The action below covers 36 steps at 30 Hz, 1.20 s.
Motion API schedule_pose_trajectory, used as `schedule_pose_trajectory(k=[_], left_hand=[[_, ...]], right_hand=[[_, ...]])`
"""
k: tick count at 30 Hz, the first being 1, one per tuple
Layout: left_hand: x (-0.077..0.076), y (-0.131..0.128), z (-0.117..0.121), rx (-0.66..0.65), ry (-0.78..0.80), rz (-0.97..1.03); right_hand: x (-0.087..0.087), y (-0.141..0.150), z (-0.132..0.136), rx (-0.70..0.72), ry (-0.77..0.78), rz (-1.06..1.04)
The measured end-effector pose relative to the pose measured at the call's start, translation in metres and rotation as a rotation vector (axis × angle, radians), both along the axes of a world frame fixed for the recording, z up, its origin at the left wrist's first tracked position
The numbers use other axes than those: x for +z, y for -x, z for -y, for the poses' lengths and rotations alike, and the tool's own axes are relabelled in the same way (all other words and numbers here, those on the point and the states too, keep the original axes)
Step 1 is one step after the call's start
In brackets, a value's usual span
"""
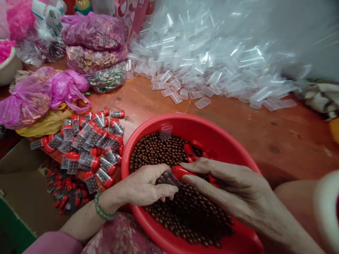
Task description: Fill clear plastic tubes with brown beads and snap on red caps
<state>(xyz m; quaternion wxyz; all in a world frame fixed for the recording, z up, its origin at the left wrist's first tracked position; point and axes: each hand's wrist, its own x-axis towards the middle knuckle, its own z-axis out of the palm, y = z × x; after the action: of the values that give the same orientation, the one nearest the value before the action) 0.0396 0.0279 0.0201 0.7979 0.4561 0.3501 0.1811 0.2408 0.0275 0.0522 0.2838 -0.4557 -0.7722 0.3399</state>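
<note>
My left hand (pixel 148 185), with a green bead bracelet at the wrist, is closed around a clear plastic tube (pixel 169 178) filled with brown balls. Between the thumb and fingers of my right hand (pixel 227 187) is a red cap (pixel 182 173), held at the tube's open end. Whether the cap is fully seated, I cannot tell. Both hands are above a red basin (pixel 225 132) holding many shiny brown balls (pixel 153 155). Inside it, an unfilled clear tube (pixel 166 132) stands on the balls, and several loose red caps (pixel 188 149) lie near my right hand.
Capped, filled tubes (pixel 92 135) are piled left of the basin, with more in a cardboard box (pixel 18 180) below the table edge. A large heap of clear tubes (pixel 196 77) spreads across the back. Pink bags (pixel 92 31) stand back left; a white container (pixel 325 208) is at right.
</note>
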Motion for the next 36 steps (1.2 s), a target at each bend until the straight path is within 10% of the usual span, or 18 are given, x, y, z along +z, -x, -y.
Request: schedule_pose_trajectory(k=[12,22,36], left_hand=[[0.005,-0.001,-0.003,0.004,-0.037,-0.099],[0.003,0.000,-0.003,0.041,-0.009,-0.024],[0.004,0.000,-0.004,0.049,0.042,0.020]], right_hand=[[0.027,-0.003,-0.015,0.219,-0.032,0.209],[0.024,-0.004,-0.008,-0.027,-0.015,0.115],[0.031,-0.014,-0.005,0.001,-0.067,0.111]])
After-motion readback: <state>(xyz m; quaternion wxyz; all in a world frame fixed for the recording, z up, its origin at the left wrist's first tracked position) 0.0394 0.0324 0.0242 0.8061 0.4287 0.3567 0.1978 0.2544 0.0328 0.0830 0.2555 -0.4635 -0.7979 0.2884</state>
